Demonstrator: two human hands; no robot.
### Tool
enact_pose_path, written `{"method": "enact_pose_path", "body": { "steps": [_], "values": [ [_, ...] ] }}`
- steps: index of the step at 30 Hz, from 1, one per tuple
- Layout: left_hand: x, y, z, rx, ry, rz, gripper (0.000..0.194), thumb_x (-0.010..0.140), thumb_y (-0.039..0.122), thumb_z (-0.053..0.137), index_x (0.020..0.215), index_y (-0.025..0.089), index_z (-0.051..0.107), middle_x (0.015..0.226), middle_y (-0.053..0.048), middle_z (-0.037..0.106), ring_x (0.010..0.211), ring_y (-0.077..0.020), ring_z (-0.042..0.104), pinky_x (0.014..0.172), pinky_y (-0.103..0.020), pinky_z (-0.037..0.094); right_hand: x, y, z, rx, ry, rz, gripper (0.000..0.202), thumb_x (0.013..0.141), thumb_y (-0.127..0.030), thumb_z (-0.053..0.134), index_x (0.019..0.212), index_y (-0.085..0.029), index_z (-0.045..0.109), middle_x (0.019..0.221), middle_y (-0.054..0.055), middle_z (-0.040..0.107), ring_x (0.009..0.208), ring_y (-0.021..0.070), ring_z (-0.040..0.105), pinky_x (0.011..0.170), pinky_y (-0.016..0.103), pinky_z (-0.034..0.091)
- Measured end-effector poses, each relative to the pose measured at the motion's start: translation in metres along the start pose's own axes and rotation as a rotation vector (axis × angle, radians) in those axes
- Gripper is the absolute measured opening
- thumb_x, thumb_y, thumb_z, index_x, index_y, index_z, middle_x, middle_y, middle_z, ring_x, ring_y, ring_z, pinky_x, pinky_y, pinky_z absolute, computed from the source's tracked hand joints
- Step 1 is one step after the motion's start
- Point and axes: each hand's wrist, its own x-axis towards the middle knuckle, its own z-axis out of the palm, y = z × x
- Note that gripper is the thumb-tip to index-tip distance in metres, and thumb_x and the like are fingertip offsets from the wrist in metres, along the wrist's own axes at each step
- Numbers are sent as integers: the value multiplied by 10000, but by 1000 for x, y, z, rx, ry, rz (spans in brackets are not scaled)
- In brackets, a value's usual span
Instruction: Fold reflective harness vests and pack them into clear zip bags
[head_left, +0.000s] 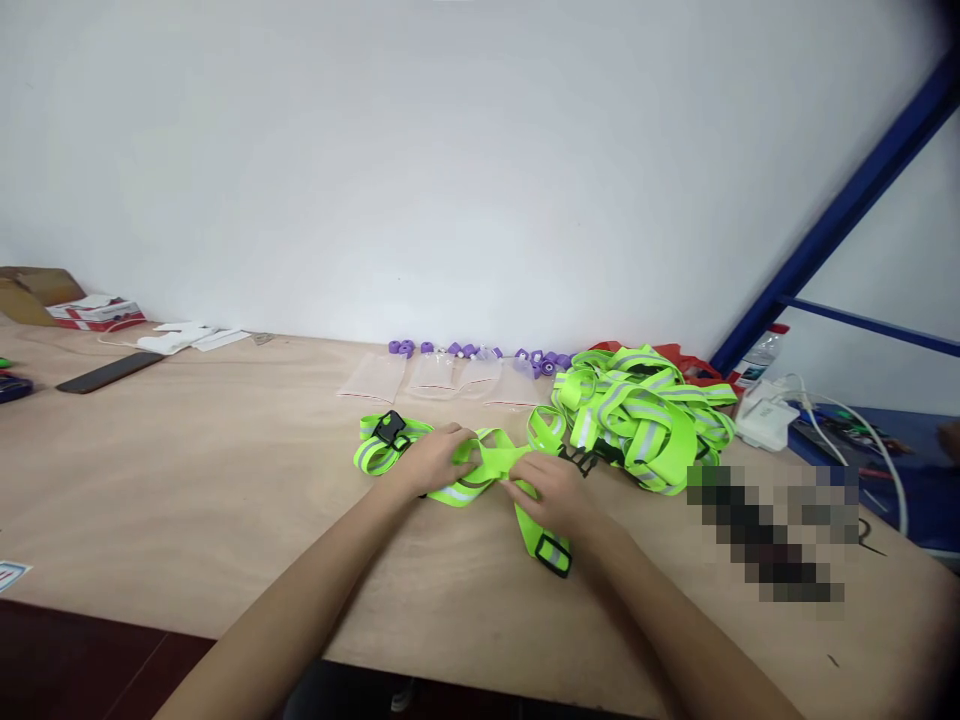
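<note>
A neon-yellow reflective strap (491,462) with a grey stripe lies on the table between my two hands. My left hand (442,460) is closed on its left part, beside a rolled end with a black buckle (389,429). Fingers pinched, my right hand (551,490) grips the strap near the middle; its fingertips are partly hidden. Below that hand a strap end hangs toward me with a black slider (553,554). Another black buckle (579,460) sits just right of my right hand, next to a heap of similar straps (637,415).
Clear plastic bags (375,378) and several purple rolls (465,350) lie along the wall. At right are a white adapter (766,415) with cables, a bottle (761,355) and a blue metal frame (840,215). A dark flat bar (110,371) and boxes (97,313) are at left.
</note>
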Motion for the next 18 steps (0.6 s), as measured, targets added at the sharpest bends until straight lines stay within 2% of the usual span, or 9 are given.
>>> {"method": "enact_pose_path", "body": {
  "steps": [2,5,7,9,12,15,18],
  "values": [
    [-1,-1,0,-94,15,82,363,880,188,551,1237,234,603,1273,-63,654,1152,-218,625,989,-309,475,-1,-2,9,21,-30,-2,121,966,-289,549,974,-221,648,934,69,725,870,219,680,735,332,518],
    [-1,-3,0,-207,78,86,345,891,149,486,1200,231,614,1216,-38,696,1092,-192,650,945,-281,495,-4,6,16,-4,-40,14,344,930,-334,606,1244,-201,568,1232,144,668,1126,291,642,894,432,543],
    [0,-4,1,-265,124,27,258,908,174,470,1090,226,646,1068,-20,740,962,-181,683,853,-267,516,-5,11,17,-24,-34,10,495,909,-365,635,1353,-204,489,1318,166,609,1205,316,598,935,474,537],
    [0,-4,2,-306,168,-29,184,916,206,482,993,221,649,936,-6,746,855,-173,686,775,-260,513,-5,13,18,-44,2,-21,532,904,-364,641,1382,-212,463,1311,168,591,1204,317,590,923,479,542],
    [-1,-2,3,-299,241,-55,138,919,223,498,958,228,631,889,3,734,816,-165,674,742,-263,495,-2,5,17,-123,54,-121,397,914,-304,626,1295,-224,552,1203,149,621,1071,291,621,848,444,544],
    [-2,3,2,-126,321,-45,130,924,227,508,963,237,632,943,-15,723,880,-187,655,806,-302,479,3,-7,15,-202,53,-225,149,917,-224,592,1042,-249,669,1143,112,641,1021,264,601,860,427,507],
    [-2,7,-1,116,387,-31,170,953,244,477,957,234,647,1029,-59,702,986,-229,622,886,-357,442,5,-16,13,-232,11,-299,180,907,-127,535,821,-230,656,1148,90,654,1060,257,570,888,416,466]
  ]
}}
